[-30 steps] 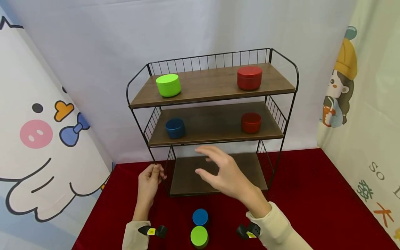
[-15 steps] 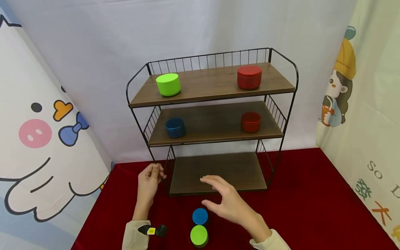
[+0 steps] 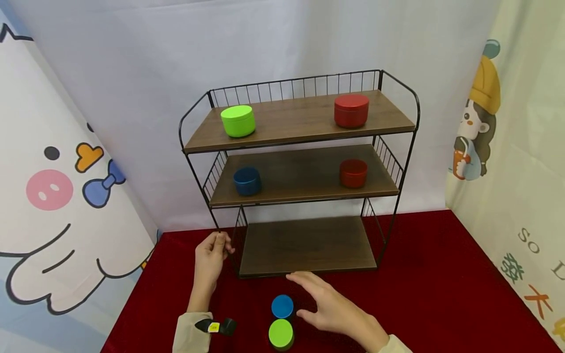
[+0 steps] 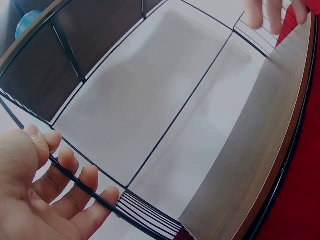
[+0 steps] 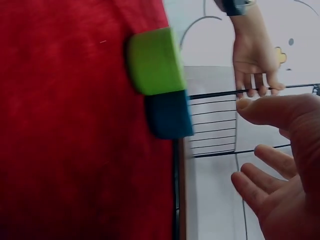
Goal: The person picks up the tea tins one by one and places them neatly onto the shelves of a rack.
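My left hand (image 3: 210, 257) grips the left front post of a three-tier shelf rack (image 3: 304, 197); the left wrist view shows its fingers curled around the thin black rod (image 4: 84, 187). Just right of a small blue round tin (image 3: 282, 306) hovers my right hand (image 3: 331, 306), thumb and fingers spread apart with nothing between them. In front of that tin, touching or nearly touching it, stands a lime green tin (image 3: 281, 335). In the right wrist view the green tin (image 5: 156, 61) and blue tin (image 5: 169, 115) are slightly blurred.
The top shelf holds a green tin (image 3: 238, 120) at left and a red tin (image 3: 351, 111) at right. On the middle shelf sit a dark blue tin (image 3: 247, 181) and another red tin (image 3: 353, 173). Dark red cloth (image 3: 432, 284) covers the table. Printed curtains hang around it.
My right hand has come down from in front of the bottom shelf to beside the blue tin, fingers still spread. The left hand keeps its hold on the post.
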Action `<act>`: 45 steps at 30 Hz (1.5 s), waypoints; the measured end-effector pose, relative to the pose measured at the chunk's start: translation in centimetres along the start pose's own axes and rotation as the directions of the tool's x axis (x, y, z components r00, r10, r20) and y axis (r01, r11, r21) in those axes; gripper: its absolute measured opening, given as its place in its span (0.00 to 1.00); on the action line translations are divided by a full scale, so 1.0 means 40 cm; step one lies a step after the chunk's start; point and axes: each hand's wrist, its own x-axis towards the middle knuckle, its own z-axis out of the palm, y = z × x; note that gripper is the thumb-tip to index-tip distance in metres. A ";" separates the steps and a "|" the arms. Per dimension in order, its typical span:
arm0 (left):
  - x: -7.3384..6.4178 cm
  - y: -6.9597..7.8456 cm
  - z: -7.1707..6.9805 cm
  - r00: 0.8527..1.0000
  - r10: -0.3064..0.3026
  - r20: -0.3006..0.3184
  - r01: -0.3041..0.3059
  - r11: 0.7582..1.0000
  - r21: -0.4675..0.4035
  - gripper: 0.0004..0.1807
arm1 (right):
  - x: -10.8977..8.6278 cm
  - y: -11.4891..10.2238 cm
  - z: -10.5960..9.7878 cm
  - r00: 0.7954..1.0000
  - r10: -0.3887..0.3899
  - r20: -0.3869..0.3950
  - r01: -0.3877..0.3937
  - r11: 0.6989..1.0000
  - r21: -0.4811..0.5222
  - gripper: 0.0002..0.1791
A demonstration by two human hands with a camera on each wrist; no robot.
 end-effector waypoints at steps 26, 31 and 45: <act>-0.003 0.000 -0.004 1.000 0.020 -0.004 -0.020 1.000 0.021 0.19 | 0.011 0.086 0.070 0.983 0.034 0.179 -0.049 0.996 0.078 0.44; -0.004 -0.002 -0.005 1.000 0.012 0.001 -0.012 1.000 0.012 0.18 | 0.019 0.089 0.084 0.980 0.051 0.193 -0.061 0.997 0.046 0.44; -0.005 0.002 -0.004 1.000 0.012 -0.006 -0.012 1.000 0.026 0.20 | 0.035 0.088 0.114 0.980 0.025 0.198 -0.021 1.000 -0.019 0.43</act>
